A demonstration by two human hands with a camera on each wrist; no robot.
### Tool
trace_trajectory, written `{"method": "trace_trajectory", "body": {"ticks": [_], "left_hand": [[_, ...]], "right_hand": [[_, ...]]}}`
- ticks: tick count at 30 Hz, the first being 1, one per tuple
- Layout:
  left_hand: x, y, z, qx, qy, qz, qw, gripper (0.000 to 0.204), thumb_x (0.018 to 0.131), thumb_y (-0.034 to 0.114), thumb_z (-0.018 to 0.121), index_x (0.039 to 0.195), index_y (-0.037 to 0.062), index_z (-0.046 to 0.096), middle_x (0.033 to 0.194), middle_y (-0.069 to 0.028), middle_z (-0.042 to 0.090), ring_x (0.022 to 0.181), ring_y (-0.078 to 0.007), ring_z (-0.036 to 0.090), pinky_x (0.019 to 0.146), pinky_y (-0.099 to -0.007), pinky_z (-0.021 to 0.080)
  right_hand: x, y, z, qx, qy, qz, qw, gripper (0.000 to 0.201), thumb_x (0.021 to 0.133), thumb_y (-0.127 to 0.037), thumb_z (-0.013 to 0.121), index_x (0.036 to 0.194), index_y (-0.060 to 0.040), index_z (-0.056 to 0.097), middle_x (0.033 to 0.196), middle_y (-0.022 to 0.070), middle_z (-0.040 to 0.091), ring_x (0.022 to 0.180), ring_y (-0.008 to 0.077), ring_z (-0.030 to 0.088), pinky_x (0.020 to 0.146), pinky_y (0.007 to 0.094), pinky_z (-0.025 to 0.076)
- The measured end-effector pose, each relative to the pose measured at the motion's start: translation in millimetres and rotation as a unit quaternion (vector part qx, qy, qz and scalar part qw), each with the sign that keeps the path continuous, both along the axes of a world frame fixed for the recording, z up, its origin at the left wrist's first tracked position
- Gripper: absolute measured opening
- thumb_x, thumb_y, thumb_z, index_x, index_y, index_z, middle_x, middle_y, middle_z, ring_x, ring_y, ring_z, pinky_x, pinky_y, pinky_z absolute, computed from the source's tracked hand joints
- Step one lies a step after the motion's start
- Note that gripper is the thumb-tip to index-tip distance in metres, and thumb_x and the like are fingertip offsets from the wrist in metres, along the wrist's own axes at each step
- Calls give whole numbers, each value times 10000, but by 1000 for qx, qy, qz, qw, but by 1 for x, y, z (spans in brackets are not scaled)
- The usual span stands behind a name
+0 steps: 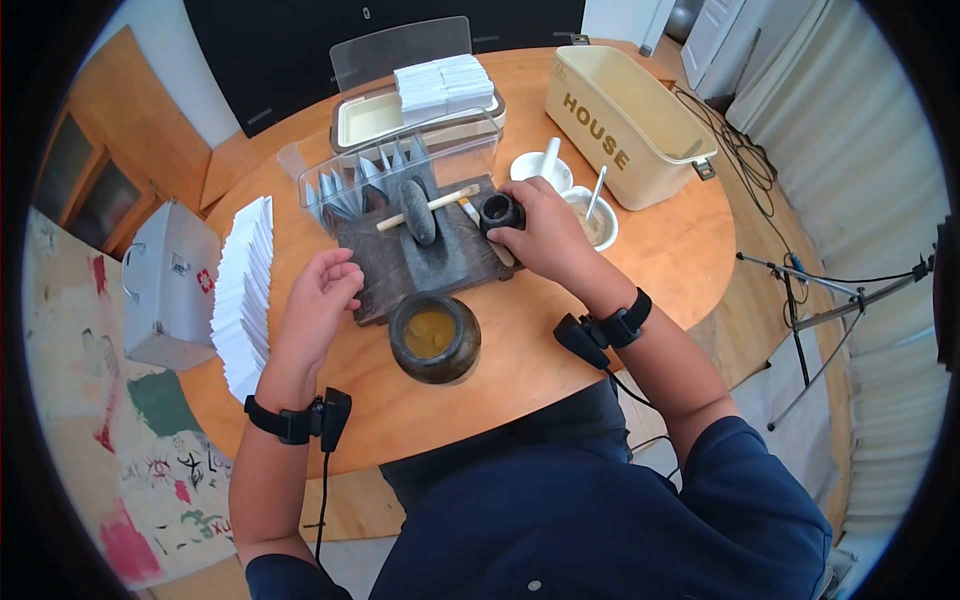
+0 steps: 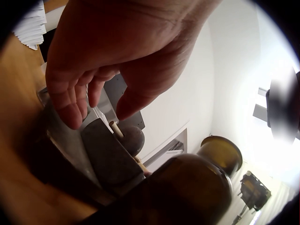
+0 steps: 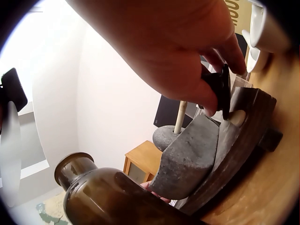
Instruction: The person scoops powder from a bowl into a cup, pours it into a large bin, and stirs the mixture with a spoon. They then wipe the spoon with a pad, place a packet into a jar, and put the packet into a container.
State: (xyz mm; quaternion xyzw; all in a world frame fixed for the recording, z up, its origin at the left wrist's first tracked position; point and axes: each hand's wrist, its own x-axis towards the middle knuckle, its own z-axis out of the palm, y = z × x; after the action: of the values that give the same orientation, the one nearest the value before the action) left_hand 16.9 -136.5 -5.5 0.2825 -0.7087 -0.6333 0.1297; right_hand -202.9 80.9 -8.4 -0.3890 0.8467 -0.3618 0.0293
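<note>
My right hand (image 1: pixel 548 228) grips a small dark jar (image 1: pixel 498 212) by its side, over the right part of a dark board (image 1: pixel 375 265). In the right wrist view, thumb and fingers close around the jar (image 3: pixel 220 89). On the board stands a grey stone grinding trough (image 3: pixel 190 157), with a stone wheel (image 1: pixel 416 212) on a wooden rod (image 1: pixel 390 221). A small brush (image 1: pixel 467 209) lies beside the jar. Left of the board, my left hand (image 1: pixel 322 295) hovers with loosely bent fingers and holds nothing. Nearest me is a round brown vessel (image 1: pixel 462 355), yellowish inside.
Behind the board stands a clear rack (image 1: pixel 480 128) with grey pointed packets, then a tray (image 1: pixel 362 122) with stacked white papers (image 1: pixel 445 85). White mortar (image 1: pixel 525 165), white bowl (image 1: pixel 605 235) and a cream HOUSE bin (image 1: pixel 630 115) are right. Folded papers (image 1: pixel 245 290) and a first-aid case (image 1: pixel 170 290) lie left.
</note>
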Motion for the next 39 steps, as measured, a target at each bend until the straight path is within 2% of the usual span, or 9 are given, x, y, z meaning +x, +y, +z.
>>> {"method": "trace_trajectory", "body": {"ticks": [7, 11, 20, 26, 29, 31, 32, 35, 39], "left_hand": [[3, 2, -3, 14, 20, 3, 1000, 418, 947, 142, 660, 1313, -6, 523, 1107, -57, 586, 963, -119, 582, 796, -264, 515], [1, 1, -5, 8, 11, -16, 1000, 419, 971, 155, 633, 1345, 5, 518, 1145, -66, 595, 999, -137, 602, 836, -274, 515], [-6, 3, -8, 22, 19, -9, 1000, 448, 947, 130, 662, 1337, -34, 514, 1117, -69, 590, 958, -121, 589, 800, -260, 522], [-2, 0, -10, 20, 17, -4, 1000, 460, 947, 130, 664, 1348, -38, 515, 1134, -72, 585, 962, -118, 589, 801, -262, 524], [-1, 3, -10, 13, 19, -28, 999, 451, 973, 152, 631, 1381, 0, 515, 1157, -54, 587, 993, -124, 594, 840, -272, 519], [-4, 7, -7, 8, 13, -42, 999, 472, 978, 148, 624, 1406, -7, 498, 1140, -42, 587, 987, -113, 589, 833, -261, 513], [-7, 9, -6, 2, 8, -60, 998, 494, 983, 144, 617, 1431, -14, 480, 1123, -30, 586, 980, -103, 584, 827, -249, 507], [-17, 14, -7, 5, 0, -90, 996, 537, 995, 176, 620, 1448, -51, 445, 1033, -8, 595, 850, -78, 562, 762, -241, 498], [-25, 16, -13, 36, 17, -125, 991, 543, 1001, 188, 613, 1462, -38, 436, 972, 1, 600, 832, -73, 551, 738, -236, 486]], "right_hand": [[-2, -6, -5, -38, -15, 6, 999, 461, 762, -139, 821, 1153, 29, 643, 1091, 176, 651, 1026, 342, 622, 905, 405, 507], [-9, -1, -2, -15, 74, -31, 997, 462, 771, -132, 814, 1173, 29, 653, 1096, 185, 662, 1015, 349, 627, 896, 413, 510], [3, -14, -2, 19, -22, 21, 999, 453, 781, -136, 801, 1173, 31, 650, 1089, 187, 661, 1032, 344, 623, 918, 404, 499], [2, -10, -12, -14, 47, 32, 998, 446, 787, -143, 797, 1179, 10, 649, 1081, 175, 654, 1043, 340, 614, 920, 416, 491], [18, 1, 1, -106, 150, 1, 983, 357, 820, -139, 774, 1135, 0, 680, 1027, 156, 679, 929, 298, 648, 840, 393, 520], [27, 7, 10, -86, -24, 39, 995, 257, 872, -141, 737, 1087, -3, 713, 945, 129, 703, 785, 239, 661, 737, 353, 537], [30, 6, 5, -107, -31, 67, 992, 252, 925, -177, 700, 1094, 8, 724, 890, 127, 724, 700, 186, 661, 666, 312, 533], [35, -1, 6, -64, -114, 84, 988, 316, 944, -216, 688, 1166, 9, 704, 907, 141, 736, 742, 174, 680, 681, 307, 536], [35, -12, 11, -26, -155, 96, 983, 333, 942, -239, 693, 1168, 5, 709, 883, 157, 738, 715, 183, 686, 665, 303, 535]]}}
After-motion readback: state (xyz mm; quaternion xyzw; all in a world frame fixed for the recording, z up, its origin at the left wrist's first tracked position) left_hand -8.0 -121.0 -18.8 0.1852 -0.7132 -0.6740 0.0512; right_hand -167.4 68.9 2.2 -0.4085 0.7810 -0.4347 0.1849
